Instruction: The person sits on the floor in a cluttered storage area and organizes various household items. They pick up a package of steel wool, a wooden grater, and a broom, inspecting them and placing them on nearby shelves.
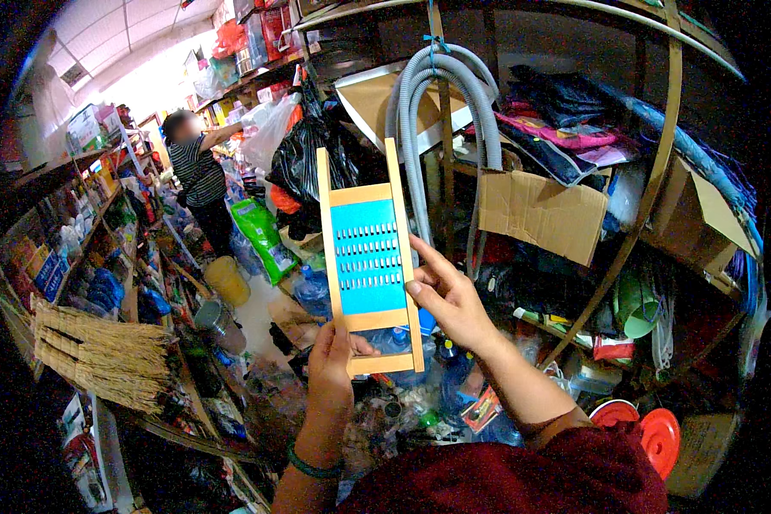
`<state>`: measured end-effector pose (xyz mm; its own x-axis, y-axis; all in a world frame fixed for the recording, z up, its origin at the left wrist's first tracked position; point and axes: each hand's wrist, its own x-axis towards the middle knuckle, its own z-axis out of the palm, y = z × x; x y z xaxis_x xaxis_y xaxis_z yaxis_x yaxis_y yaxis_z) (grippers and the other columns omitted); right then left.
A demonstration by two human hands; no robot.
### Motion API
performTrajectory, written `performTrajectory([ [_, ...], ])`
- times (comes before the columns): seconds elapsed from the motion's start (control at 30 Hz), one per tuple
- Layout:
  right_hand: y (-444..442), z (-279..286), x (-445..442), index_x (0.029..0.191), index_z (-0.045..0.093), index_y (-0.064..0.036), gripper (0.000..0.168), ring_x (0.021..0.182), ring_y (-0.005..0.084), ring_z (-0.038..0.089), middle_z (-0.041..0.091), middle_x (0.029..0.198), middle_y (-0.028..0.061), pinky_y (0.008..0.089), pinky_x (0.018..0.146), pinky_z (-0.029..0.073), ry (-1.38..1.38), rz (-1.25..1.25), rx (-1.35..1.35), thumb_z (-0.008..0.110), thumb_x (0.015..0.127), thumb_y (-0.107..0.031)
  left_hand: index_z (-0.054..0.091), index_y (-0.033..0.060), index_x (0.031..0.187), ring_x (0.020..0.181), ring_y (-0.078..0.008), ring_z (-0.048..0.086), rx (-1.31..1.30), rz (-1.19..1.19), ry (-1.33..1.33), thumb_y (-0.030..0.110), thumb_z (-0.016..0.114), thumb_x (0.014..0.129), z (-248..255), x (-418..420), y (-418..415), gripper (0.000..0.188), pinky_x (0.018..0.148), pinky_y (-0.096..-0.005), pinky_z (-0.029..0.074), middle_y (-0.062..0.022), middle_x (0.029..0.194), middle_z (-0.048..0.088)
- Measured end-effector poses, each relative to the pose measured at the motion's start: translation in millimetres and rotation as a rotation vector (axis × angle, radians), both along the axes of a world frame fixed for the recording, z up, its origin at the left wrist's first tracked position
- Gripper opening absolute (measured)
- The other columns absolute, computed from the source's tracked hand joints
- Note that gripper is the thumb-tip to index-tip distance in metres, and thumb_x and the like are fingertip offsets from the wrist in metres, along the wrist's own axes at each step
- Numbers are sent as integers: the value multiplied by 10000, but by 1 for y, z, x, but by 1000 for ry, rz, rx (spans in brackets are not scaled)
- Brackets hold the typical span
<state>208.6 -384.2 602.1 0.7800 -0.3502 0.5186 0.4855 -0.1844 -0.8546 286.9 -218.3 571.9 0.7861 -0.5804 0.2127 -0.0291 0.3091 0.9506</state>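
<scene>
A wooden-framed grater (367, 299) with a blue slotted plate is held up before me, nearly upright. Rows of raised metal-looking teeth cross its plate. My left hand (334, 360) grips the lower left of the frame, with fingers passing through the gap above the bottom crossbar. At the right rail, my right hand (448, 297) has its thumb and fingers pressed against the wood around mid-height. Behind the grater, blue water jugs (311, 290) stand low on the floor, partly hidden by it.
Grey corrugated hoses (417, 83) hang from a post. A flattened cardboard box (540, 215) sits on the right shelf. On the left lies a straw broom head (103, 353). A person (196, 170) reaches towards shelves down the aisle. Red round lids (659, 443) lie at lower right.
</scene>
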Motion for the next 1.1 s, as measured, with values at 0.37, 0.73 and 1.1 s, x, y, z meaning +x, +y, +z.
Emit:
performTrajectory([
  [0.37,1,-9,-4,1368,237,-52,562,891,99,511,573,967,64,250,806,411,1,-36,-72,497,871,-75,484,20,998,685,-141,556,24,-26,19,279,361,944,-9,0,3,291,647,-264,452,-45,734,541],
  [0.73,6,-18,0,1365,254,-80,537,1002,137,509,559,1061,101,291,876,399,-2,-31,-115,489,882,-89,476,47,1067,838,-188,572,173,-104,118,213,351,936,-24,14,15,245,695,-339,513,-81,894,560],
  [1.1,12,-41,15,1366,237,-77,554,1038,170,514,546,1100,131,300,882,397,45,-9,-165,503,884,-138,462,40,1103,871,-199,568,187,-108,70,166,372,918,-37,24,33,241,737,-376,521,-100,937,556],
])
